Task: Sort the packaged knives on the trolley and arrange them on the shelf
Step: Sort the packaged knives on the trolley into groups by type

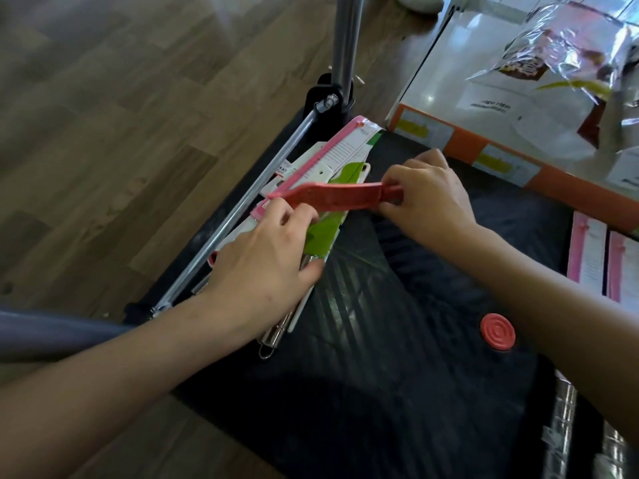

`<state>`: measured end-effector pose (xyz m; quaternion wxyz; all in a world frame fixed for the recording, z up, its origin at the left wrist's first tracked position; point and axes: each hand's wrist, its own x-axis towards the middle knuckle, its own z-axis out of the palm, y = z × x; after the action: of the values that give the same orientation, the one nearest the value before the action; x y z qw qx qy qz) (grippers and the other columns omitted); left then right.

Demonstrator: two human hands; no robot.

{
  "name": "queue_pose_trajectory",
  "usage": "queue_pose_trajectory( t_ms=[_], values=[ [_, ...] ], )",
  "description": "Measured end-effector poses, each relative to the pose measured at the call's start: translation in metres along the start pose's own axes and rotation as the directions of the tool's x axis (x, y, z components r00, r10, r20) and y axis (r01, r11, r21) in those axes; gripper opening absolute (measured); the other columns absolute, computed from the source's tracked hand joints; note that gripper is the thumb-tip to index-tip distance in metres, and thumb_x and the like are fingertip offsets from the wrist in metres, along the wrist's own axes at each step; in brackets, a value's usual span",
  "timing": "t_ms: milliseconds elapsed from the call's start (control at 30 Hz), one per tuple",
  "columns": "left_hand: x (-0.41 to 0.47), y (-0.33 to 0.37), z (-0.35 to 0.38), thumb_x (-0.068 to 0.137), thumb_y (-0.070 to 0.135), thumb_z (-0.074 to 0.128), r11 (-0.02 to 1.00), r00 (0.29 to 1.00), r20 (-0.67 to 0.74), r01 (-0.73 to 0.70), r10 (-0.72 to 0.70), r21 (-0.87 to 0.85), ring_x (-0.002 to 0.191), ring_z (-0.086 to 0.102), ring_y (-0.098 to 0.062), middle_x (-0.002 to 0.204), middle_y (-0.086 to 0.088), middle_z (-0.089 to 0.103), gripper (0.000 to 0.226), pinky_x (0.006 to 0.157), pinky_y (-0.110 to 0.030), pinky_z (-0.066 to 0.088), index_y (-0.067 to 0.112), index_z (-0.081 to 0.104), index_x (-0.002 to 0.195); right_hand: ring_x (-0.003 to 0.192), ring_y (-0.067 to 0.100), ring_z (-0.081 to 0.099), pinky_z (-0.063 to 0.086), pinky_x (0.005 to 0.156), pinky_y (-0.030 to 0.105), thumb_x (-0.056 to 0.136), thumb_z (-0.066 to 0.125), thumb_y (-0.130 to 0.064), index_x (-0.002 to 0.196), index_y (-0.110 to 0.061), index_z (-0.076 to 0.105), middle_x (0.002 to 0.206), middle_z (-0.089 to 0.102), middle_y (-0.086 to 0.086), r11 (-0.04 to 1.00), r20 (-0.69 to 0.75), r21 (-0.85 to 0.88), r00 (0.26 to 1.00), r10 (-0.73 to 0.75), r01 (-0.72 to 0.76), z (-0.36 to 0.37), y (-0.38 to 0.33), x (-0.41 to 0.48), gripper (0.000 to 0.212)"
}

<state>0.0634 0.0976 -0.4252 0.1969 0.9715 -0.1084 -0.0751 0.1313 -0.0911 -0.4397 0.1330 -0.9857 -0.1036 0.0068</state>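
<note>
A red knife (332, 201) is held level above the left part of the black trolley deck (397, 357). Its handle is pinched between the thumb and curled fingers of the right hand (428, 195), and its tip is pointed left, where it is met by the fingertips of the left hand (266, 261).

The left hand is laid over a stack of packs (325, 233) at the deck's left edge. The stack is gripped, with the fingers curled over its far side and the thumb pressed to its near edge. A green pack is seen under the palm, and a pink-edged pack (340, 152) is angled out at the far end. A steel handle (273, 335) is seen jutting from the near end, below the left wrist.

The stack is lined up just beside the chrome bar (238, 212) of the trolley's frame.

An orange and white box (501, 108) is set at the far side of the deck, with a crinkled clear bag (567, 53) on top. A red disc (498, 332) is seen on the deck near the right forearm. More pink packs (587, 254) are laid at the right edge.
</note>
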Motion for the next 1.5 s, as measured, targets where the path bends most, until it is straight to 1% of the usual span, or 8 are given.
queue_pose_trajectory(
  t_ms=[167, 367, 500, 800, 1000, 1200, 1300, 1500],
  values=[
    [-0.002, -0.002, 0.001, 0.084, 0.04, 0.057, 1.0, 0.999, 0.018, 0.026, -0.026, -0.006, 0.088, 0.057, -0.019, 0.122, 0.003, 0.04, 0.043, 0.068, -0.035, 0.045, 0.026, 0.039, 0.12, 0.057, 0.013, 0.051, 0.041, 0.055, 0.028, 0.082, 0.061, -0.044, 0.069, -0.011, 0.061, 0.059, 0.055, -0.003, 0.91, 0.09, 0.355, 0.977, 0.193, -0.212, -0.005, -0.02, -0.014, 0.035],
    [-0.006, -0.003, 0.002, 0.083, 0.041, 0.059, 0.999, 0.998, 0.05, 0.044, -0.044, -0.005, 0.079, 0.051, -0.017, 0.104, 0.006, 0.04, 0.035, 0.067, -0.032, 0.04, 0.023, 0.041, 0.108, 0.057, 0.01, 0.046, 0.04, 0.062, 0.028, 0.091, 0.05, -0.037, 0.069, -0.018, 0.06, 0.068, 0.058, -0.003, 0.427, 0.359, 0.754, 0.858, 0.367, -0.499, -0.005, -0.043, -0.043, 0.031],
    [-0.007, -0.001, 0.001, 0.082, 0.042, 0.06, 0.998, 0.995, 0.08, 0.049, -0.051, 0.033, 0.083, 0.053, -0.019, 0.098, 0.002, 0.051, 0.036, 0.069, -0.031, 0.038, 0.019, 0.044, 0.104, 0.058, 0.006, 0.043, 0.037, 0.066, 0.026, 0.096, 0.039, -0.038, 0.075, -0.021, 0.057, 0.069, 0.053, -0.006, 0.272, 0.469, 0.781, 0.816, 0.338, -0.562, -0.008, -0.055, -0.068, 0.033],
    [-0.019, -0.009, 0.015, 0.079, 0.042, 0.066, 0.984, 0.98, 0.175, 0.067, -0.097, 0.166, 0.103, 0.058, -0.034, 0.109, -0.016, 0.062, 0.055, 0.084, -0.042, 0.049, 0.006, 0.048, 0.116, 0.061, 0.009, 0.039, 0.032, 0.063, 0.024, 0.098, 0.034, -0.037, 0.077, -0.022, 0.057, 0.069, 0.048, -0.006, 0.227, 0.548, 0.775, 0.806, 0.223, -0.59, -0.009, -0.08, -0.102, 0.035],
    [-0.021, -0.01, 0.008, 0.084, 0.042, 0.058, 0.994, 0.985, 0.165, 0.042, -0.058, 0.096, 0.082, 0.058, -0.03, 0.079, -0.011, 0.054, 0.041, 0.065, -0.034, 0.041, 0.001, 0.057, 0.083, 0.058, 0.006, 0.042, 0.035, 0.062, 0.023, 0.096, 0.036, -0.04, 0.075, -0.024, 0.058, 0.067, 0.05, -0.008, 0.206, 0.567, 0.767, 0.792, 0.224, -0.607, -0.007, -0.078, -0.115, 0.034],
    [-0.034, -0.004, 0.01, 0.084, 0.04, 0.058, 0.99, 0.997, 0.057, 0.059, -0.052, -0.126, 0.068, 0.051, -0.021, 0.07, -0.005, 0.055, 0.033, 0.058, -0.032, 0.035, 0.009, 0.052, 0.073, 0.053, 0.003, 0.044, 0.037, 0.056, 0.019, 0.096, 0.036, -0.039, 0.078, -0.023, 0.059, 0.066, 0.051, -0.008, 0.154, 0.553, 0.788, 0.795, 0.25, -0.597, -0.011, -0.065, -0.136, 0.033],
    [-0.04, 0.014, 0.01, 0.083, 0.039, 0.058, 0.977, 0.998, 0.049, 0.055, -0.046, -0.205, 0.054, 0.042, -0.01, 0.057, 0.003, 0.046, 0.035, 0.048, -0.018, 0.029, 0.016, 0.043, 0.061, 0.053, 0.004, 0.043, 0.038, 0.054, 0.018, 0.095, 0.037, -0.038, 0.077, -0.022, 0.06, 0.065, 0.052, -0.008, 0.146, 0.545, 0.794, 0.798, 0.259, -0.59, -0.017, -0.054, -0.148, 0.033],
    [-0.042, 0.059, 0.014, 0.082, 0.038, 0.059, 0.951, 0.999, -0.009, -0.035, 0.034, -0.309, 0.052, 0.041, -0.006, 0.055, 0.006, 0.045, 0.035, 0.055, -0.015, 0.033, 0.021, 0.039, 0.06, 0.052, 0.003, 0.041, 0.036, 0.048, 0.013, 0.095, 0.036, -0.035, 0.076, -0.023, 0.058, 0.061, 0.052, -0.012, 0.217, 0.435, 0.829, 0.838, 0.329, -0.515, -0.032, -0.024, -0.173, 0.032]
  ],
)
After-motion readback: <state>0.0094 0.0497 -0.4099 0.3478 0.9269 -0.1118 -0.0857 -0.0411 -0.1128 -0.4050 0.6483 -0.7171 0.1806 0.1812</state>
